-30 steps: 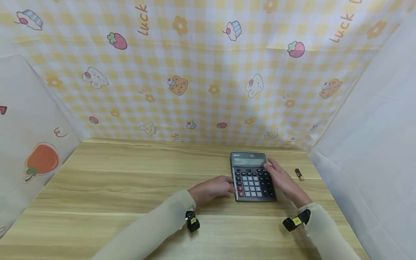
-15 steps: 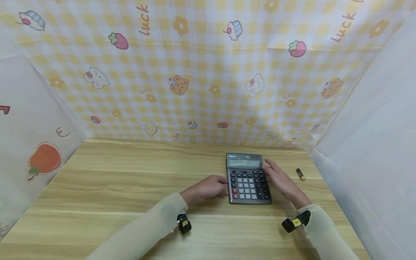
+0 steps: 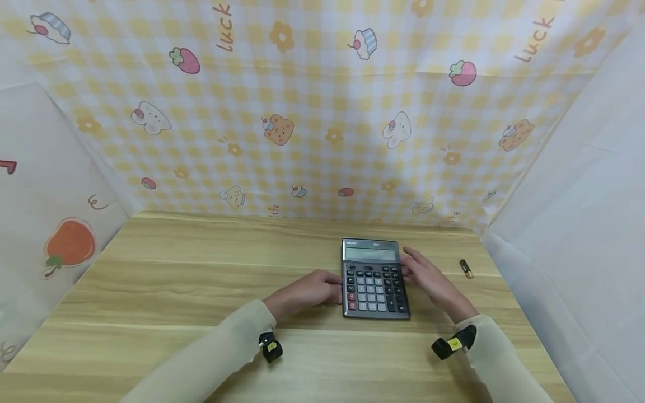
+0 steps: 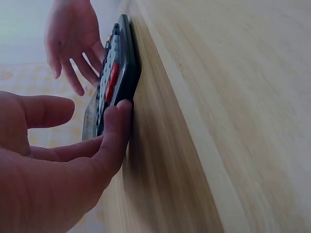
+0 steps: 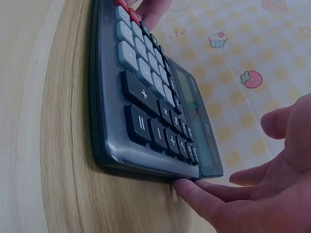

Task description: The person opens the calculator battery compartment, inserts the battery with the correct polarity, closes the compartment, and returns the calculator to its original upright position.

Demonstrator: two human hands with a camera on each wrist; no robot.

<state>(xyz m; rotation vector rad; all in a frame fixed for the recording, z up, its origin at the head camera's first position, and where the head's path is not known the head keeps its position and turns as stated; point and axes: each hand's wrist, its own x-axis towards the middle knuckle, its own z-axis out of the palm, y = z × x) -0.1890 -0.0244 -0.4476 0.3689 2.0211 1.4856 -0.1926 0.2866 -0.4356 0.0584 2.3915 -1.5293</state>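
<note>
A dark grey desk calculator (image 3: 375, 280) lies face up on the wooden table, its display toward the back wall. My left hand (image 3: 307, 292) is at its left side; in the left wrist view, fingertips touch the calculator's edge (image 4: 130, 68) while the thumb stays apart from it. At the opposite side is my right hand (image 3: 430, 281). Its fingers (image 5: 204, 199) reach the calculator's lower side edge in the right wrist view, and the thumb is held away. Both hands have loosely extended fingers. The underside of the calculator is hidden.
A small black and copper battery (image 3: 466, 268) lies on the table right of my right hand. A yellow checked cloth (image 3: 322, 140) hangs behind the table (image 3: 201, 280), and white cloth (image 3: 569, 235) hangs on the right side.
The calculator has slid left and slightly toward me. My left hand has moved left along with it, and the right hand has shifted a little left. The battery has stayed in place.
</note>
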